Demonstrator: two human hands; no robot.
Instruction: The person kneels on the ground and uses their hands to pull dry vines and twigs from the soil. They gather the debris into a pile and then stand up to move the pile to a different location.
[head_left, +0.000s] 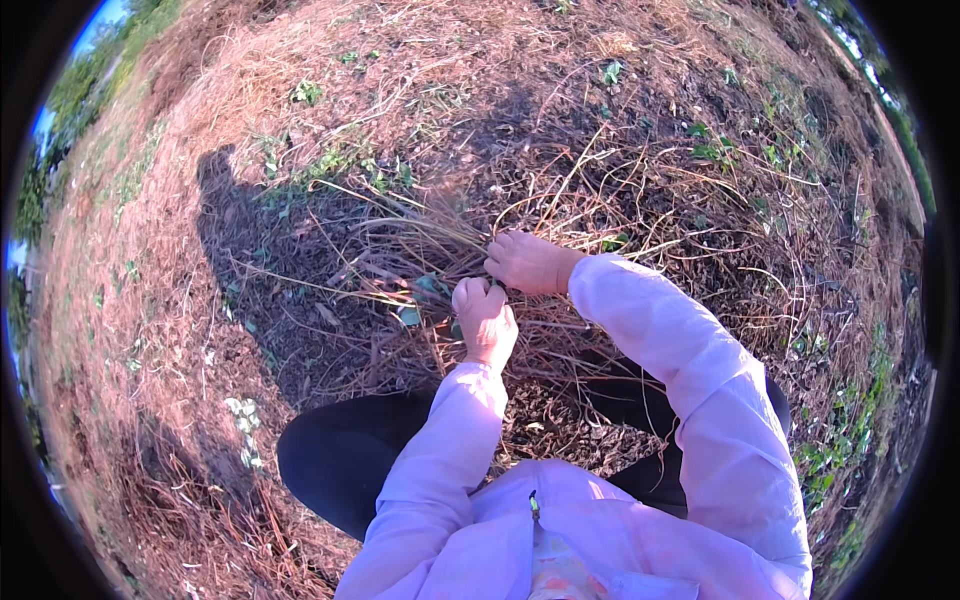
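A loose bundle of long dry plant stems (420, 240) lies across the ground before me. My left hand (486, 319) has its fingers curled closed at the near side of the bundle. Touching or almost touching it, my right hand (529, 262) is slightly farther forward and to the right, fingers pinched on the stems. A few green leaves (409, 315) show among the stems just left of my left hand. What lies inside the fingers is mostly hidden.
Dry straw and dead vines (675, 195) cover the ground at the right. Low green plants (832, 442) grow at the far right, more (330, 161) ahead. My dark-trousered knee (345, 457) is bent at the left. Pale leaves (245, 427) lie beyond it.
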